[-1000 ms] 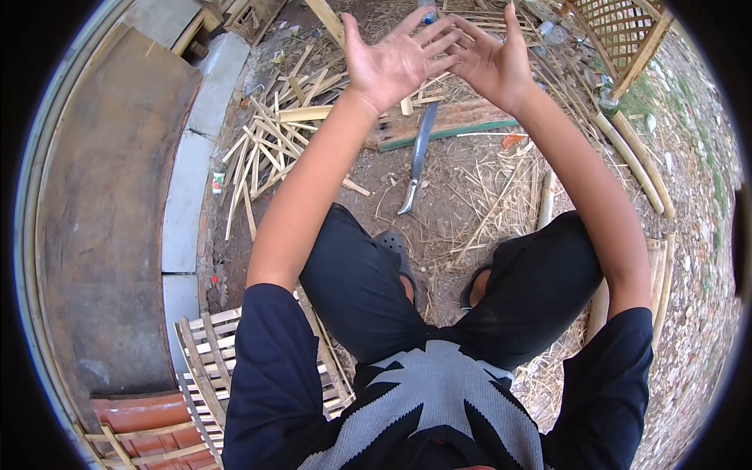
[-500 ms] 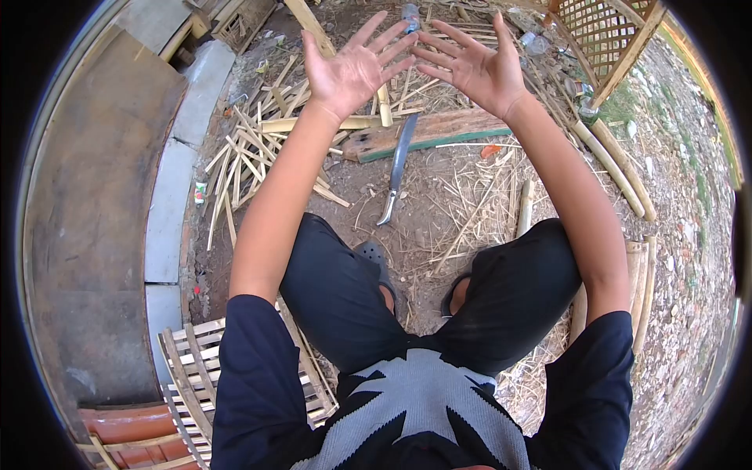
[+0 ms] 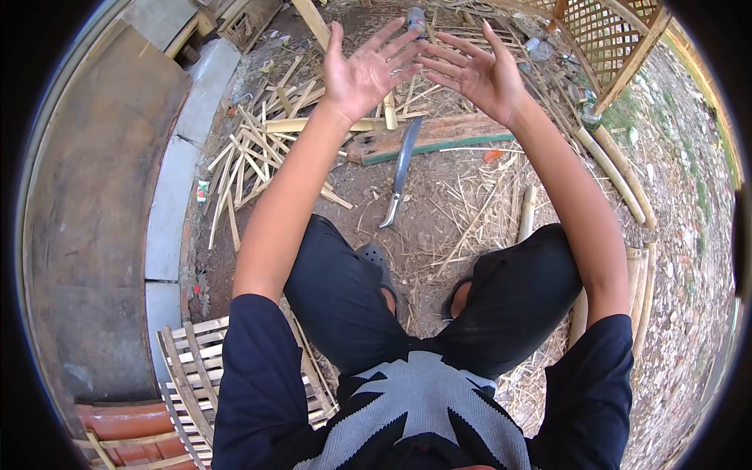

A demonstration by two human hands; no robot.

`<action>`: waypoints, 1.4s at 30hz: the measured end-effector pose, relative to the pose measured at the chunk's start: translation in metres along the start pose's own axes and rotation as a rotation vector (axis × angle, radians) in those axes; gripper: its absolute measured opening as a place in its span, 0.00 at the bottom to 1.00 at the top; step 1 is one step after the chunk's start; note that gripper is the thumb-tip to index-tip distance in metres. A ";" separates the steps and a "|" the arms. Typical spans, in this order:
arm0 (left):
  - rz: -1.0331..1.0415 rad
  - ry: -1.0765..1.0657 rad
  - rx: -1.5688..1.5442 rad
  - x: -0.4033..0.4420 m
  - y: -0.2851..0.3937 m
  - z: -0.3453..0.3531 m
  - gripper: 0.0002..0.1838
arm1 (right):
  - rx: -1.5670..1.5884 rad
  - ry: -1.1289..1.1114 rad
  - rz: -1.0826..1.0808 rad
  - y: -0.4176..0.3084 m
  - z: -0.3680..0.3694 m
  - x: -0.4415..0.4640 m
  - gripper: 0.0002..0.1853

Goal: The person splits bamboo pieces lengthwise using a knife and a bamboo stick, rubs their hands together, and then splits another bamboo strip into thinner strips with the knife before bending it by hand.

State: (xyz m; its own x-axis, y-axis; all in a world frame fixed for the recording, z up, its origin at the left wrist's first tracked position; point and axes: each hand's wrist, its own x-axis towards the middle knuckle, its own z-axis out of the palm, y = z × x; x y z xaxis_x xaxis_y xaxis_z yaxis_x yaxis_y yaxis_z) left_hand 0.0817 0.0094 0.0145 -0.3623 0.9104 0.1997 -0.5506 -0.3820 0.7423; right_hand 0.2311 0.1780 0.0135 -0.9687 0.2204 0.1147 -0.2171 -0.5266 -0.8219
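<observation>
My left hand [image 3: 363,76] is raised out in front of me, palm up, with its fingers spread and nothing in it. Beside it, my right hand [image 3: 484,81] is held the same way, fingers apart and bare. The fingertips of the two hands come close together; whether they touch I cannot tell. Below them on the ground lies a machete [image 3: 403,168], its blade tip resting against a weathered wooden plank [image 3: 458,135] with a green edge. The machete's handle points back toward my feet. Neither hand touches it.
Split bamboo strips [image 3: 247,160] lie heaped at the left. Bamboo poles [image 3: 619,168] lie at the right, near a lattice panel [image 3: 607,47]. A slatted bamboo rack [image 3: 192,368] stands by my left side. A plastic bottle [image 3: 416,22] lies beyond my hands.
Both hands have drawn slightly closer together and tilted a little, the left one shifting right and down. The machete and plank stay in place.
</observation>
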 end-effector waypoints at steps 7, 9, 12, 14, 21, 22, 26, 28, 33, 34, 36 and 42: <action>-0.013 -0.001 -0.002 -0.001 0.000 0.004 0.51 | 0.000 0.087 0.021 -0.004 0.013 -0.005 0.43; -0.012 -0.002 -0.067 -0.001 0.001 0.005 0.50 | 0.001 0.049 0.011 -0.003 0.010 -0.003 0.44; -0.011 0.060 -0.010 -0.005 0.001 0.017 0.51 | 0.025 0.072 0.007 -0.002 0.009 -0.003 0.40; 0.009 0.107 0.019 -0.005 0.001 0.019 0.46 | 0.014 0.094 -0.013 -0.001 0.008 -0.002 0.35; 0.008 0.148 -0.088 0.011 -0.002 -0.036 0.18 | -0.174 0.288 -0.045 0.005 -0.006 0.005 0.20; 0.027 0.355 -0.043 0.007 0.000 -0.020 0.19 | -0.221 0.354 -0.023 0.004 -0.007 0.005 0.20; 0.021 0.297 -0.004 0.009 -0.004 -0.031 0.17 | -0.289 0.357 0.019 0.009 -0.021 0.012 0.22; 0.038 0.373 0.076 0.012 -0.009 -0.026 0.20 | -0.277 0.279 0.022 0.006 -0.011 0.007 0.27; 0.066 0.201 0.015 0.004 -0.010 -0.005 0.47 | -0.155 0.165 0.003 -0.001 0.014 -0.002 0.38; 0.070 0.166 0.028 0.004 -0.009 -0.002 0.52 | -0.132 0.151 0.003 -0.001 0.017 -0.003 0.38; 0.042 0.113 0.001 0.003 -0.008 0.001 0.55 | -0.113 0.179 -0.002 -0.001 0.020 -0.003 0.40; 0.015 0.055 0.358 0.000 -0.014 0.008 0.56 | -0.446 0.236 -0.069 0.011 0.018 0.000 0.47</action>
State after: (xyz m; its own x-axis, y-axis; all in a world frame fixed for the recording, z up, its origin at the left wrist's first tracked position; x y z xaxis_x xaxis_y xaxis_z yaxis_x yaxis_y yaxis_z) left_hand 0.0953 0.0158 0.0095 -0.4139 0.8914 0.1845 -0.2499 -0.3061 0.9186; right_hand 0.2272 0.1579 0.0146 -0.8889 0.4491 0.0902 -0.1571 -0.1138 -0.9810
